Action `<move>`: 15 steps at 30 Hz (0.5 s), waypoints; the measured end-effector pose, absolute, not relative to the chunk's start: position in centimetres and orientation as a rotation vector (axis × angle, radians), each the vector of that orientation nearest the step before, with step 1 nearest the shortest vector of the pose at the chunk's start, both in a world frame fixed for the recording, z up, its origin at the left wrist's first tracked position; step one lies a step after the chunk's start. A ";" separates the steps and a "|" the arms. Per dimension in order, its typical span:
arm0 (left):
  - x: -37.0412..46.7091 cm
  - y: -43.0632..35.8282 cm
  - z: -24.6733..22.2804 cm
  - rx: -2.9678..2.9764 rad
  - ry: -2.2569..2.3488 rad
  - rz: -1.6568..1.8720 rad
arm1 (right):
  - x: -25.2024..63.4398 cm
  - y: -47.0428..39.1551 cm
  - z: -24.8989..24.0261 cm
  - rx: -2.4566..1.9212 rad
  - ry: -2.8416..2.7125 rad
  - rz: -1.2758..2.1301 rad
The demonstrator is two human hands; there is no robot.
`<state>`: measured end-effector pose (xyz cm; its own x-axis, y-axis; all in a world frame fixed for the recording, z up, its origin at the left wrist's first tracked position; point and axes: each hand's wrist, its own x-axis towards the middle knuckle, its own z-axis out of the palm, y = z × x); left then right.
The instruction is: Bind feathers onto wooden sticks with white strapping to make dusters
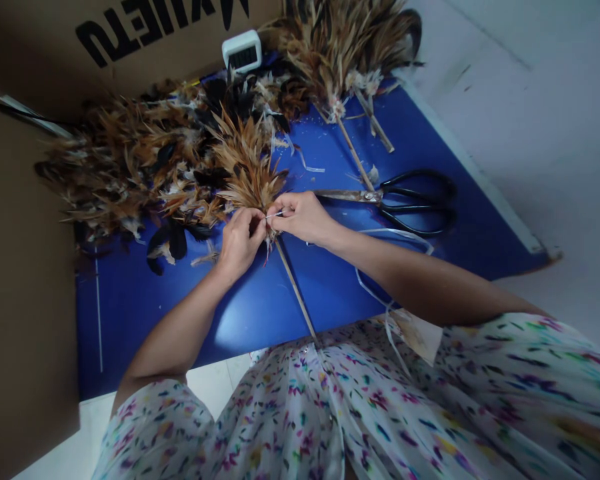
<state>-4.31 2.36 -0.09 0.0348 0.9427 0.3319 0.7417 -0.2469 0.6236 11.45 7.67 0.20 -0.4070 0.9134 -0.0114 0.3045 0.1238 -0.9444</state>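
A feather duster (253, 173) with brown feathers lies across the blue table, its thin wooden stick (295, 287) running back to my lap. At the base of its feathers, my left hand (241, 241) and my right hand (303, 217) meet with fingers pinched. A thin white string (275, 215) stretches between their fingertips, and both hands grip it. Just beyond my right hand lie large scissors (380, 197) with black handles. White plastic strip (370, 280) loops under my right forearm toward my lap.
Loose brown and black feathers (130, 160) heap along the left and back of the blue table (145, 313). More feather dusters (340, 53) lie at the back right. A white device (242, 51) stands by the cardboard box (35, 40).
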 end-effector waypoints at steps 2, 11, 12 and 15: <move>-4.3 2.4 -0.1 2.035 1.725 1.023 | 11.5 7.7 0.2 -1.159 -1.809 1.301; -4.3 2.4 0.0 2.007 1.733 1.017 | 11.4 8.1 0.3 -1.087 -1.777 1.503; -4.3 2.3 -0.1 2.012 1.734 1.027 | 11.4 8.1 0.4 -1.078 -1.758 1.530; -4.3 2.2 -0.2 2.021 1.743 1.052 | 11.3 8.1 0.6 -1.070 -1.717 1.590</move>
<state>-4.32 2.21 -0.15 0.0116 0.9391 0.3435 0.7414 -0.2386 0.6272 11.26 8.12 0.65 -0.5245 0.8437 -0.1143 0.1785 -0.0223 -0.9837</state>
